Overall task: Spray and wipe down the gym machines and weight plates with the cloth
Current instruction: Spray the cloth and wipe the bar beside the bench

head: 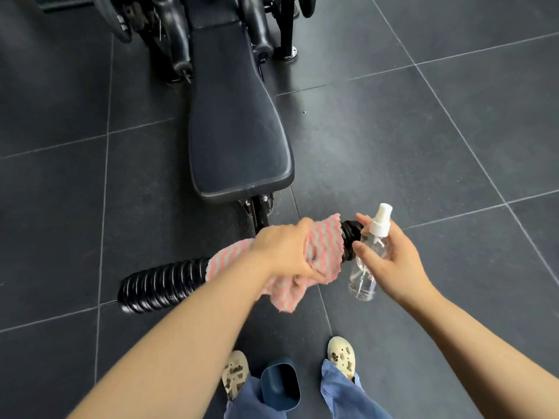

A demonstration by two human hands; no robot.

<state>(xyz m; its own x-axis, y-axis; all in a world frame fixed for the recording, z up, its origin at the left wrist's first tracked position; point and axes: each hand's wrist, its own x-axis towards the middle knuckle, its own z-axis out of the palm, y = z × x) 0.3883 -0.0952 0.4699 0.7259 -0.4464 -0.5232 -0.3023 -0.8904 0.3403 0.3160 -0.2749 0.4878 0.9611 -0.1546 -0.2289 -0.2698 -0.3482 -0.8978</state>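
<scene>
A cloth (314,252) in pink-and-grey zigzag stripes wraps a glossy black ribbed roller (160,285) at the foot of a bench with a matt black padded seat (239,131), over a floor (423,131) of dark charcoal tiles crossed by pale grey grout lines. The spray bottle (367,267) is clear plastic with a white pump top, while below appear cream clogs (341,353) (dotted with dark brown charms), blue trousers (341,391) and a navy blue container (281,384).
</scene>
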